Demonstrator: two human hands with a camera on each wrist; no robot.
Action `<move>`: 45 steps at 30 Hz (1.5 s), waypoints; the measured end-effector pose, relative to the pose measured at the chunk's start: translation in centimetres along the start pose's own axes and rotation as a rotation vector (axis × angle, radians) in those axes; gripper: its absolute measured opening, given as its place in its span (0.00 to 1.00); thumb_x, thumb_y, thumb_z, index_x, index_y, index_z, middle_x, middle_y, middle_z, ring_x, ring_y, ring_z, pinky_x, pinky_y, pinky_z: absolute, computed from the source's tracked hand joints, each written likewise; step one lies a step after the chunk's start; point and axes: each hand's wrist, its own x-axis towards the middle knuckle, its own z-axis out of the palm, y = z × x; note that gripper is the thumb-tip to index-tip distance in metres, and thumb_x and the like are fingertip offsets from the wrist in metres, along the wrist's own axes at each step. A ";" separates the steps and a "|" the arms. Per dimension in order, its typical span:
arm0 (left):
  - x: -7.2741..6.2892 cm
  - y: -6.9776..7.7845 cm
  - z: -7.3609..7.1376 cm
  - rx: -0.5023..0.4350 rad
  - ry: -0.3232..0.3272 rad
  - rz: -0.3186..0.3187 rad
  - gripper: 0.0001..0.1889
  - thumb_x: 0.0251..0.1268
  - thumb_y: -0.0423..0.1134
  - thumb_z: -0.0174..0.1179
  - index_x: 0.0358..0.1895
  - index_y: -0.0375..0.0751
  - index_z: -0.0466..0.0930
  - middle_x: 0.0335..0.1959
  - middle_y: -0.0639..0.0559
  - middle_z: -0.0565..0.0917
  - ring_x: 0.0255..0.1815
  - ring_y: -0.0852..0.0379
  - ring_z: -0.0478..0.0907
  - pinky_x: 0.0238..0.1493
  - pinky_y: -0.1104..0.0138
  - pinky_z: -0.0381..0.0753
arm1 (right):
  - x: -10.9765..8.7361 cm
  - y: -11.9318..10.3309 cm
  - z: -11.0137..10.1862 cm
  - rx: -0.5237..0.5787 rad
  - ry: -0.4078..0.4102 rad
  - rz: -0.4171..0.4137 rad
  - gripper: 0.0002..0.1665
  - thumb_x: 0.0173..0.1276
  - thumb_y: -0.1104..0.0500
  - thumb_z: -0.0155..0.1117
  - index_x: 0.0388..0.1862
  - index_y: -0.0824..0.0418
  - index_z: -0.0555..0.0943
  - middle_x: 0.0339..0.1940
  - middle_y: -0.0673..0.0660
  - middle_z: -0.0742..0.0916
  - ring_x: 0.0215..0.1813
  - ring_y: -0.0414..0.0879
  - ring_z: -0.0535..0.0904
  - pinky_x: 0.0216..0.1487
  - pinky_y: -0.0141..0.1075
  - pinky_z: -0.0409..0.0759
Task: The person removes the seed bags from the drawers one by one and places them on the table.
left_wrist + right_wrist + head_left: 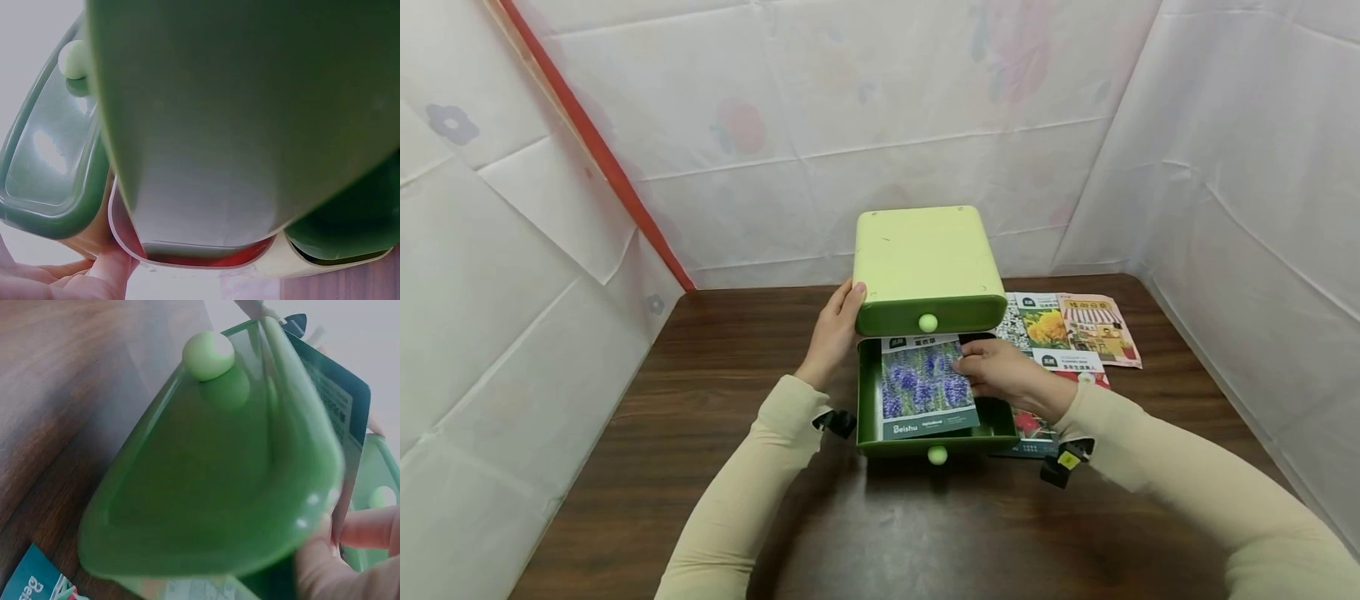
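A small two-tier drawer box [925,250] has a pale lime top and dark green drawers with round knobs. Its lower drawer [880,448] is pulled out toward me. Over that drawer lies a seed packet [925,387] printed with purple flowers. My right hand [1007,373] pinches the packet by its right edge; in the right wrist view, thumb and finger meet at the packet's teal-and-grey back [337,400]. My left hand [835,329] rests against the box's left side, thumb at the upper front corner. The left wrist view shows its fingers [106,275] touching the casing.
More seed packets lie on the dark wooden table [737,350] right of the box, among them a yellow-flower packet [1045,327] and a pink packet [1097,329]. My right forearm passes over some. White patterned sheets [775,108] hang behind and at both sides.
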 end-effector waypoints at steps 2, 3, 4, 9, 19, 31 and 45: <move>0.0 0.1 0.0 0.005 0.006 -0.001 0.38 0.70 0.69 0.45 0.78 0.58 0.53 0.73 0.50 0.66 0.57 0.48 0.78 0.56 0.53 0.81 | -0.5 -0.2 -0.3 0.005 -0.006 0.013 0.27 0.77 0.63 0.50 0.70 0.72 0.60 0.24 0.48 0.66 0.27 0.39 0.60 0.35 0.32 0.70; 0.0 0.1 0.0 0.007 0.011 -0.001 0.38 0.70 0.69 0.45 0.78 0.57 0.53 0.74 0.50 0.66 0.57 0.47 0.78 0.56 0.53 0.81 | -0.7 -0.3 -0.5 0.001 -0.011 0.020 0.33 0.77 0.63 0.50 0.75 0.72 0.53 0.24 0.48 0.66 0.27 0.39 0.60 0.35 0.32 0.70; 0.1 0.1 0.0 0.008 0.014 -0.001 0.38 0.70 0.68 0.45 0.78 0.57 0.53 0.74 0.49 0.65 0.57 0.47 0.78 0.56 0.53 0.81 | -0.8 -0.3 -0.6 0.005 -0.015 0.026 0.33 0.77 0.63 0.50 0.76 0.72 0.53 0.23 0.47 0.65 0.25 0.38 0.59 0.34 0.31 0.68; 0.1 0.2 -0.1 -0.007 0.020 -0.002 0.38 0.70 0.68 0.45 0.78 0.56 0.53 0.74 0.49 0.65 0.59 0.47 0.77 0.58 0.53 0.80 | -1.7 -0.2 -1.6 0.000 -0.073 0.015 0.37 0.78 0.62 0.49 0.78 0.72 0.48 0.18 0.45 0.63 0.20 0.37 0.54 0.28 0.31 0.59; 0.0 0.1 -0.2 -0.026 0.011 -0.032 0.39 0.69 0.69 0.46 0.78 0.57 0.53 0.75 0.51 0.63 0.60 0.49 0.76 0.59 0.54 0.80 | -4.4 -0.2 -3.0 -0.161 -0.105 -0.031 0.33 0.77 0.59 0.51 0.74 0.73 0.58 0.12 0.43 0.63 0.14 0.37 0.52 0.20 0.31 0.57; 0.0 0.3 -0.1 -0.009 0.007 -0.011 0.39 0.69 0.69 0.45 0.78 0.57 0.53 0.75 0.50 0.63 0.58 0.48 0.78 0.56 0.55 0.81 | -7.6 -0.7 -5.4 -0.245 -0.053 -0.061 0.30 0.76 0.56 0.56 0.69 0.70 0.62 0.23 0.46 0.70 0.27 0.38 0.65 0.32 0.33 0.71; -0.1 0.5 0.0 -0.002 0.003 -0.003 0.39 0.69 0.69 0.45 0.78 0.57 0.52 0.75 0.50 0.63 0.59 0.48 0.77 0.58 0.53 0.80 | -9.2 1.0 -11.6 -0.106 0.034 -0.212 0.07 0.80 0.57 0.50 0.49 0.60 0.67 0.26 0.45 0.79 0.25 0.35 0.75 0.23 0.31 0.76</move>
